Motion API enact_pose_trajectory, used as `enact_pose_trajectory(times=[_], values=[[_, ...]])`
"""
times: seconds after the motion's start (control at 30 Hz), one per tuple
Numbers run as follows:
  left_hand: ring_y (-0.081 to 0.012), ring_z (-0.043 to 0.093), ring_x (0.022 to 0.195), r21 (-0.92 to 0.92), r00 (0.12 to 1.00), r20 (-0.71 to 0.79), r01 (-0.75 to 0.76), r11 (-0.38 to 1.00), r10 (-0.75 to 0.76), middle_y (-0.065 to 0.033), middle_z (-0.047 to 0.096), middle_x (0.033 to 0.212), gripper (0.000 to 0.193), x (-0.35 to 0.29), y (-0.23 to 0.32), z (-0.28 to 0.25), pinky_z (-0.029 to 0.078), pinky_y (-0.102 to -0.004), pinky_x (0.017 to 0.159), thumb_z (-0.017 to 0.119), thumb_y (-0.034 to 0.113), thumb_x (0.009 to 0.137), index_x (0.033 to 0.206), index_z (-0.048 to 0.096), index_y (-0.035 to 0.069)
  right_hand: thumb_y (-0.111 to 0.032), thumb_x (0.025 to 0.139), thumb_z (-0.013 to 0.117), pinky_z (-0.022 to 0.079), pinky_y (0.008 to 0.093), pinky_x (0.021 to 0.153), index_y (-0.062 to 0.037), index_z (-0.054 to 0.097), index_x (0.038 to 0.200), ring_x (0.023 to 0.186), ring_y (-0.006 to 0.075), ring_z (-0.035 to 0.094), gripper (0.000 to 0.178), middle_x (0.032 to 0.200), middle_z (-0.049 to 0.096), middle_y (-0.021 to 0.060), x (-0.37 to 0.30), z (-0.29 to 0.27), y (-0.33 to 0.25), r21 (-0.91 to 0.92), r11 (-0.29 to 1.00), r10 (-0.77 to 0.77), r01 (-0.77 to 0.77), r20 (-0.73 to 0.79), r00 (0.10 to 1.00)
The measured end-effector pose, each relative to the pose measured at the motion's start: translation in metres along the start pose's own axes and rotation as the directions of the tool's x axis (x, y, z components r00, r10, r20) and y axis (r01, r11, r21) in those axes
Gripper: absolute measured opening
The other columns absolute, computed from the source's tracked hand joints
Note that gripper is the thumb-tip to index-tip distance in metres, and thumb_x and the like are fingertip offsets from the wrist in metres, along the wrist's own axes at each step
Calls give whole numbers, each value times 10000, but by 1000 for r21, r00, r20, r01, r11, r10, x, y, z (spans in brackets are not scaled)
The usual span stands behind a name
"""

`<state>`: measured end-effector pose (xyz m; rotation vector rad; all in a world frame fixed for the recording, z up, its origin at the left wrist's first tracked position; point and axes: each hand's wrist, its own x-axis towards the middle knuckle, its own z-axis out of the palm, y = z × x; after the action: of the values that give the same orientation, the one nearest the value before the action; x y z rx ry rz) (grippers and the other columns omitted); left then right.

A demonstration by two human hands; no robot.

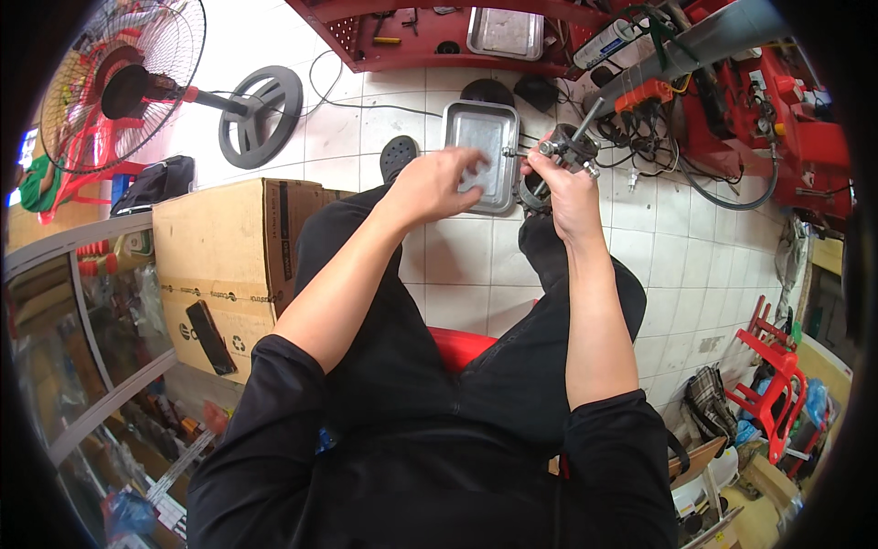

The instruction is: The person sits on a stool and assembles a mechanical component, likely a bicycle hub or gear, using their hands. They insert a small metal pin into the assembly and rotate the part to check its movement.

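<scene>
The right hand (pixel 569 190) is grasping a dark metal assembly with silver rods and bolts (pixel 578 145), which sits to the right of a shallow silver rectangular metal tray (pixel 489 137), beyond the person's right knee. The thumb lies along the near side of the assembly; exactly which piece the fingers press on cannot be told. The left hand (pixel 446 186) is released, its fingers spread and slightly bent, blurred, over the left side of the tray, with nothing visible in its grip.

The tray lies on the white tiled floor (pixel 640 238), near a black clog with holes (pixel 399 156) to its left. Farther away, a second silver metal tray (pixel 506 35) lies on a red metal rack (pixel 425 46). On the left are a black pedestal fan with a round base (pixel 261 117) and a brown cardboard box (pixel 210 247), with a black phone (pixel 211 337) on the box's near part. At the near right is a red plastic stool (pixel 785 389).
</scene>
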<state>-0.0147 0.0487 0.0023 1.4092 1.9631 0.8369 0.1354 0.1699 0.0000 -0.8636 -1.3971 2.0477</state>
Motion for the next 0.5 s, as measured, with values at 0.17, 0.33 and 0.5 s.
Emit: enact_pose_trajectory(times=[0.17, 0.33, 0.5], values=[[-281, 637, 759, -22, 996, -31, -83, 996, 82, -146, 641, 832, 290, 0, 12, -7, 486, -374, 684, 680, 225, 721, 948, 662, 45, -34, 836, 614, 481, 273, 663, -19, 609, 913, 724, 130, 611, 79, 809, 635, 42, 0, 6, 2, 22, 1000, 2, -1, -27, 1000], [-216, 629, 784, -3, 996, 22, 89, 996, -89, -86, 619, 881, 398, 0, 0, -7, 468, -311, 663, 726, 175, 707, 1069, 612, 58, -23, 848, 605, 486, 282, 698, -20, 573, 981, 745, 139, 607, 137, 837, 619, 42, 0, 2, 0, 5, 1000, 12, -12, -18, 1000], [-164, 608, 735, -145, 944, -229, -274, 951, 237, -54, 631, 855, 347, 2, 4, -4, 452, -289, 628, 720, 138, 728, 1055, 628, 63, -36, 833, 619, 474, 266, 656, -17, 615, 926, 727, 123, 611, 94, 813, 636, 34, 0, 5, 7, -10, 1000, 16, -16, -14, 1000]])
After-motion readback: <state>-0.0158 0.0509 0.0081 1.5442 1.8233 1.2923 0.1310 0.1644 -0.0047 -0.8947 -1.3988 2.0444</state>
